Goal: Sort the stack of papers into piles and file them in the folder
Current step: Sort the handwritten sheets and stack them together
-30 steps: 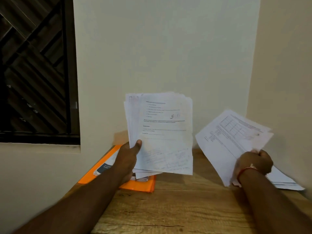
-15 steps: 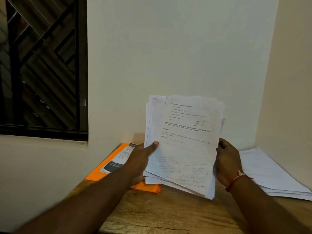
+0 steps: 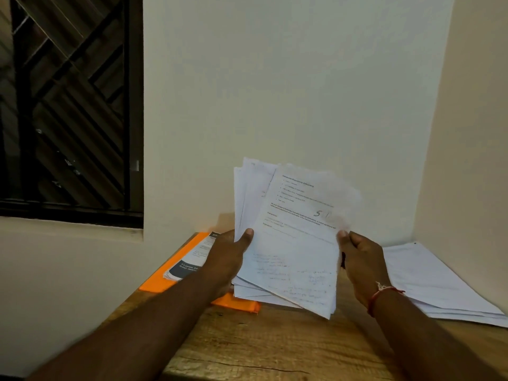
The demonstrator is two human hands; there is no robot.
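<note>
A: Where does the stack of papers (image 3: 291, 243) lie from the person's hands?

B: Between them, held up off the table (image 3: 261, 350) in front of the back wall. The left hand (image 3: 228, 257) grips its left edge, thumb on the front face and the other fingers hidden behind. The right hand (image 3: 360, 259) pinches the right edge, thumb in front. Whether it has only the top sheet (image 3: 302, 232) or several cannot be told.

A: And the long axis?

B: Roughly upright. The top sheet is skewed clockwise against the ones behind it, so they fan out at the upper left and its lower corner points down at the table.

A: Which way would a sheet travel?

B: Two places seem likely. A flat pile of white sheets (image 3: 428, 281) lies on the table to the right, just past the right wrist and against the side wall, so the right hand is nearer. The orange folder (image 3: 162, 276) lies to the left, partly behind the left hand, with a printed leaflet (image 3: 192, 259) on it.

A: How do the papers look?

B: White and thin, with uneven edges. The top sheet has a printed heading and bulleted lines, a handwritten mark at the right and faint handwriting lower down, all too small to read. It will probably flop if held by one edge.
</note>
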